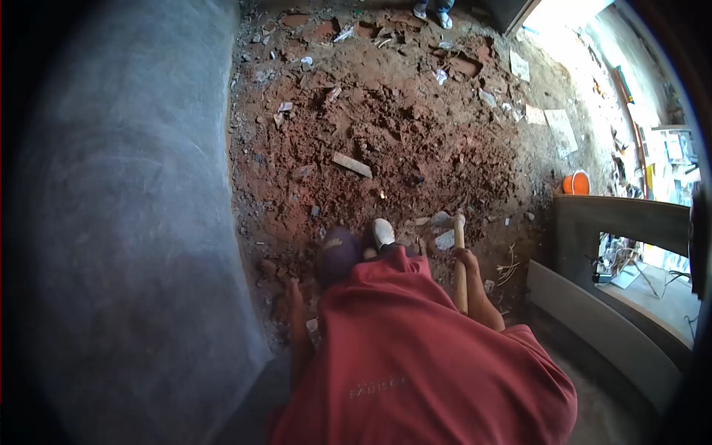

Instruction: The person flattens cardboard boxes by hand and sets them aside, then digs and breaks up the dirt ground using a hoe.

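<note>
My right hand (466, 259) is wrapped round a long pale wooden handle (460, 289). Its rounded upper end (460, 221) sticks out past the fist, and the lower part runs behind my red shirt (415, 348), so any tool head is hidden. On the other side, my left hand (294, 295) hangs beside my body over the soil, small and slightly blurred. Its fingers look stretched out, with nothing visible in them. One white shoe (383, 232) shows beyond the shirt, beside a blurred dark purple rounded thing (336, 256).
Loose, clumpy reddish soil (415, 141) with litter and a flat piece of board (352, 165) lies ahead. A smooth grey wall (148, 185) borders the left. At right are an orange bucket (575, 182) and a low wall (623, 211) with an opening. Another person's feet (443, 20) show far ahead.
</note>
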`<state>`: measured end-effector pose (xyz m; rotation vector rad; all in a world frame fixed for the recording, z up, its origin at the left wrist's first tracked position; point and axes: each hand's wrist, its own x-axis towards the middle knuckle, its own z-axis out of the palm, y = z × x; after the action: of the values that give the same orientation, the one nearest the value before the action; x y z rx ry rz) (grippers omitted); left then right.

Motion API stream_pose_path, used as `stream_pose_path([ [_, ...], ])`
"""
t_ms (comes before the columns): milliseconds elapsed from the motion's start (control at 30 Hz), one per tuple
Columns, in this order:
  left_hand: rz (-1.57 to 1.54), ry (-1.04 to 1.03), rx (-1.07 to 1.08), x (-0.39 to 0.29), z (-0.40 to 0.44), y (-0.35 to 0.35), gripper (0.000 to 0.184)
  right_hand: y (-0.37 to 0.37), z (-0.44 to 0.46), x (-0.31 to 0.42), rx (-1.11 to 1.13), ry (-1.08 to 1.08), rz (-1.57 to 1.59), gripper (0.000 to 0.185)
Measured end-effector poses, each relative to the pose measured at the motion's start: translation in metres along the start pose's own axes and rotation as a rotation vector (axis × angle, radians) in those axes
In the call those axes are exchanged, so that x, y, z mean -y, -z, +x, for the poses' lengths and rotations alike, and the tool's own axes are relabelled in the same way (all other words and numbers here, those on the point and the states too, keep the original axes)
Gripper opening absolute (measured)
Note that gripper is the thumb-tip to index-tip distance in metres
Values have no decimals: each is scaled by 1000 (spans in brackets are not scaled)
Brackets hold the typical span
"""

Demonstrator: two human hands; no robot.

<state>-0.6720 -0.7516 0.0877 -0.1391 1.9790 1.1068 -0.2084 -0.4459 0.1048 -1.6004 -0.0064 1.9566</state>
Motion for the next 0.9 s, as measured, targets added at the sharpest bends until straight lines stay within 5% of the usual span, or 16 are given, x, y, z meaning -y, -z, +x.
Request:
stream_pose_path([
  [167,71,-3,8,-105,-1,-59,53,-10,-15,-7,-28,51,42,9],
  [367,498,-244,198,-57,108,-46,57,-9,-31,-19,-44,141,-194,6],
  [500,456,-136,175,-150,83,-88,58,66,96,-65,-242,-65,-288,10],
  [567,877,-403,88,-167,127,-95,49,50,90,-60,-318,-114,-270,12],
  [633,727,-272,169,-215,130,-127,43,24,89,-40,-333,-88,-292,9],
  [700,583,-135,238,-230,156,-150,39,-10,78,-25,-254,25,-419,26],
  [733,695,-287,268,-223,189,-161,38,-22,79,-25,-167,152,-344,33],
  [800,950,-513,322,-233,242,-201,42,-29,103,-17,-199,120,-533,45],
  [900,1180,-356,508,-239,318,-269,46,-73,121,13,-199,-20,-436,53],
])
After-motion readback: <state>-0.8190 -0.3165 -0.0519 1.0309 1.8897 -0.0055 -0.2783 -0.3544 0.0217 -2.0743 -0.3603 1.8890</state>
